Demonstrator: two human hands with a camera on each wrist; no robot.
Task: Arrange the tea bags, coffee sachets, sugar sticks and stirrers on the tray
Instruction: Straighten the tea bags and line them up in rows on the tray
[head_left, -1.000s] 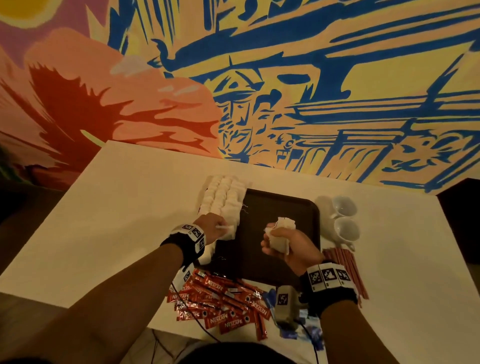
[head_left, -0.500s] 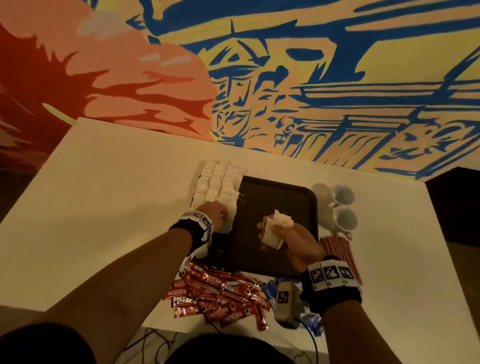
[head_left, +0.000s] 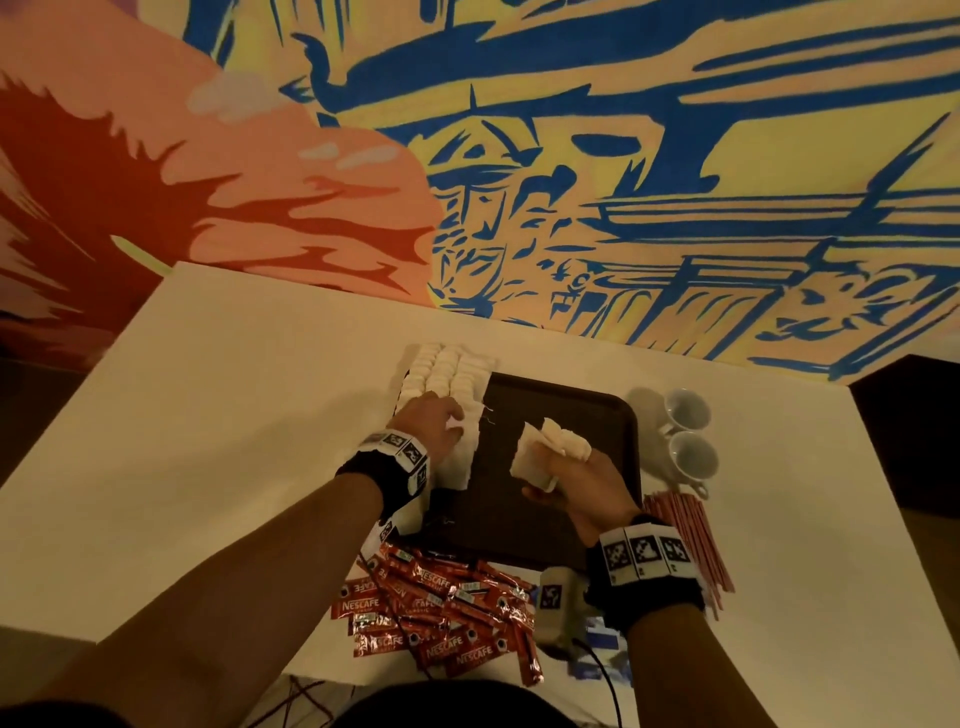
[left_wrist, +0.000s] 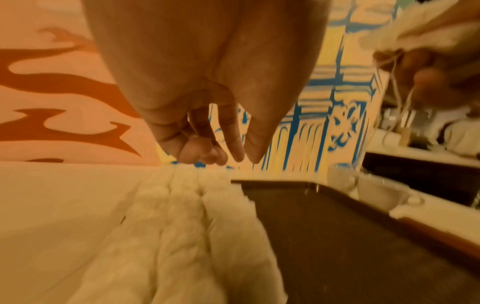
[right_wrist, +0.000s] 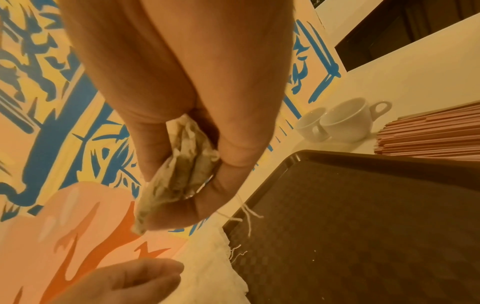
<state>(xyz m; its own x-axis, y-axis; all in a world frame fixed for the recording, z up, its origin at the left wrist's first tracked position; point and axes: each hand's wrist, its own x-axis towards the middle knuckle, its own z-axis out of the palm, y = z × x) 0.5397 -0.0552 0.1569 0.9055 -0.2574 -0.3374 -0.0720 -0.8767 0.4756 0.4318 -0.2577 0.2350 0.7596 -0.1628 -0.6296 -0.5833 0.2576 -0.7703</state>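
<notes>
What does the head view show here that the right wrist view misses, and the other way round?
Only the head view: the coffee sachets heaped on the table's near edge, both forearms, and the full rows of tea bags along the tray's left side. Only the right wrist view: how the right hand pinches its bunch of tea bags, with strings dangling. Both: the dark tray, two white cups, the stirrers and the left hand.

White table (head_left: 218, 415) vs. painted mural wall (head_left: 571, 156), blue/yellow/red; dim warm light.
</notes>
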